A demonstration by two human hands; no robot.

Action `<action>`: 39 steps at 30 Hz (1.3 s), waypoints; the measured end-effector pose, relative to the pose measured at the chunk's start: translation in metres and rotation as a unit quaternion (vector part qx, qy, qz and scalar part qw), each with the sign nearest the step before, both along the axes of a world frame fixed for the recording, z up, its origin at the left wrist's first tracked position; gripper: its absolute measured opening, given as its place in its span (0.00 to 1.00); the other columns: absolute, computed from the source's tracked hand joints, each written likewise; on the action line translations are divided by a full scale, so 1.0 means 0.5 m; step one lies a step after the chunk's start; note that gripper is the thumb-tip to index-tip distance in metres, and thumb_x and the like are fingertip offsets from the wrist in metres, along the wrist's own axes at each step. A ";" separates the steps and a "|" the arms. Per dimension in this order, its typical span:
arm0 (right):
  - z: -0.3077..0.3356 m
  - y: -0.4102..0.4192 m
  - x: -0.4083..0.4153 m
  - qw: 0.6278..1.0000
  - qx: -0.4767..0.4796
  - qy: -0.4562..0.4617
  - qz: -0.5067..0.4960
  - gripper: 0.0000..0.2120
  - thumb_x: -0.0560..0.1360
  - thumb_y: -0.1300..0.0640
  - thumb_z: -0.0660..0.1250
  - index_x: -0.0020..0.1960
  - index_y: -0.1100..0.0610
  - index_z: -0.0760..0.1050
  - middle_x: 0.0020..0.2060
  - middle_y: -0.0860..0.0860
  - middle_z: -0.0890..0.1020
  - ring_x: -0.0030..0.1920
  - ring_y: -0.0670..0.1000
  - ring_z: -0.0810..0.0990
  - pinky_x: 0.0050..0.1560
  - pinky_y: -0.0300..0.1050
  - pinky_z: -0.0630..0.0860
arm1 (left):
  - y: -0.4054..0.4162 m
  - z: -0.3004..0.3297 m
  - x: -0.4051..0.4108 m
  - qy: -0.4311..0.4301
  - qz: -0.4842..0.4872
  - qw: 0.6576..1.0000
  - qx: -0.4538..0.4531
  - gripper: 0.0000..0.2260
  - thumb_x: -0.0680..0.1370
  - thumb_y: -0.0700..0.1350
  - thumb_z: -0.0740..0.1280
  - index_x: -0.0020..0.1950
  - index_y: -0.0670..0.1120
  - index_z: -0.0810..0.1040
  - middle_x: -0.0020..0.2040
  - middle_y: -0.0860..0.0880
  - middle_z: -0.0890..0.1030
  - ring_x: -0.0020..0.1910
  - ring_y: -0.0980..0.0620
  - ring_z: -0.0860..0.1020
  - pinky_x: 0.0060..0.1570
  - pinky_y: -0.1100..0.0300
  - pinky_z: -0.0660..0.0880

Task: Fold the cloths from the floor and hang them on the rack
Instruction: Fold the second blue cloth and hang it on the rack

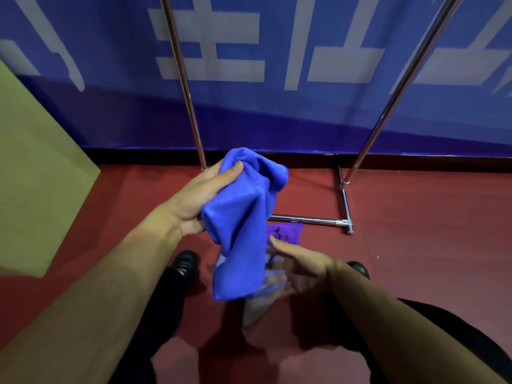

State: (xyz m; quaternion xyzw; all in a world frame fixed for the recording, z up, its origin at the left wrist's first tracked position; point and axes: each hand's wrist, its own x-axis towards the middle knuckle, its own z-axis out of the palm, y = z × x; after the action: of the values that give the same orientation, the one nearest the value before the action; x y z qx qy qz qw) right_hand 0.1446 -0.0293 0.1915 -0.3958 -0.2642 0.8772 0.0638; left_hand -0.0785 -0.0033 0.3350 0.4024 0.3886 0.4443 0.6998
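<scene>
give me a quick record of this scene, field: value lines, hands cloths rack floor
left hand: grips bunched blue microfibre cloth, held up, hanging down
right hand: open, fingers blurred, beside the cloth's lower end
purple cloth: crumpled on red floor
pale grey cloth: on floor below the hands
chrome metal rack: no cloth on the visible part

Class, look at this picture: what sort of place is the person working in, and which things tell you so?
Probably an indoor hall or staged work area, not a home: a large blue banner with white lettering covers the wall, the red floor looks like sports flooring, and a bare metal rack stands on it.
</scene>
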 end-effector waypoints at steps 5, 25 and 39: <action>0.009 0.012 -0.014 0.992 0.051 0.024 -0.116 0.42 0.51 0.39 0.86 0.61 0.50 0.77 0.52 0.49 0.82 0.49 0.47 0.79 0.52 0.43 0.72 | -0.011 0.005 0.008 -0.037 -0.013 0.999 -0.008 0.10 0.76 0.46 0.64 0.55 0.48 0.80 0.44 0.50 0.85 0.40 0.56 0.84 0.42 0.62 0.80; 0.038 0.042 -0.026 0.942 0.107 0.061 -0.311 0.20 0.79 0.52 0.67 0.63 0.67 0.79 0.62 0.66 0.79 0.61 0.62 0.80 0.68 0.57 0.74 | 0.031 -0.027 -0.031 0.076 0.065 0.994 -0.042 0.08 0.83 0.40 0.61 0.57 0.47 0.79 0.45 0.50 0.85 0.43 0.57 0.83 0.43 0.65 0.80; 0.044 0.092 0.042 0.822 0.328 -0.213 -0.413 0.15 0.73 0.69 0.73 0.59 0.65 0.79 0.36 0.53 0.84 0.33 0.44 0.80 0.44 0.39 0.78 | 0.052 -0.074 -0.099 0.225 0.093 0.962 -0.123 0.06 0.81 0.36 0.64 0.51 0.40 0.81 0.45 0.41 0.82 0.37 0.51 0.81 0.41 0.59 0.78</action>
State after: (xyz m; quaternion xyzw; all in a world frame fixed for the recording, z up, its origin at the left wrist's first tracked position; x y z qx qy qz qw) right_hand 0.1653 0.0165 0.2137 -0.6007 -0.3548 0.5242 0.4885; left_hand -0.1280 0.0226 0.2980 0.3647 0.6236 0.3543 0.5938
